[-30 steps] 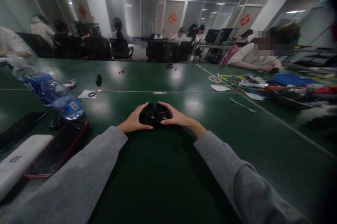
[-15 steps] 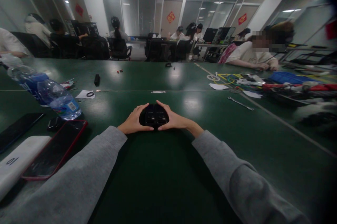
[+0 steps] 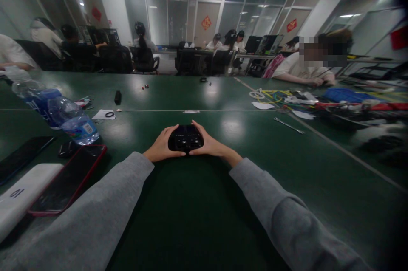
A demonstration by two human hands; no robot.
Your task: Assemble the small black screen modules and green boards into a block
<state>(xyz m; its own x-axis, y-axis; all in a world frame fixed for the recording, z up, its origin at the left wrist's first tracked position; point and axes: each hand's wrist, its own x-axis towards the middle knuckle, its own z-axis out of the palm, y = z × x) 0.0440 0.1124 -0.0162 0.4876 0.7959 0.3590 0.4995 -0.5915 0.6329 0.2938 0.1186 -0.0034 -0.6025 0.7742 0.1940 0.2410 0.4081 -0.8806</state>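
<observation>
1. Two black blocks, the left block [image 3: 182, 138] and the right block [image 3: 194, 138], sit side by side between the hands, over the middle of the green table [image 3: 191, 203]; whether they rest on it or are just lifted, I cannot tell.
2. Uneven pressure from the two sides could skew one block against the other, leaving their faces out of line.
3. A thumb straying into the seam could get pinched if the blocks are pressed together.
4. If the grip loosens, the blocks could slip, since their surfaces look smooth.
5. The left sleeve [image 3: 105, 203] overlaps the phone [image 3: 72, 182] in view; a sideways swing of that arm could nudge it, or the white box [image 3: 25, 199] beside it.
6. The left hand [image 3: 162, 145] curves in a C and holds the left block's outer side, thumb near, fingers far.
7. The right hand [image 3: 210, 143] mirrors it round the right block.
8. Both forearms reach forward and converge, wrists low.
</observation>
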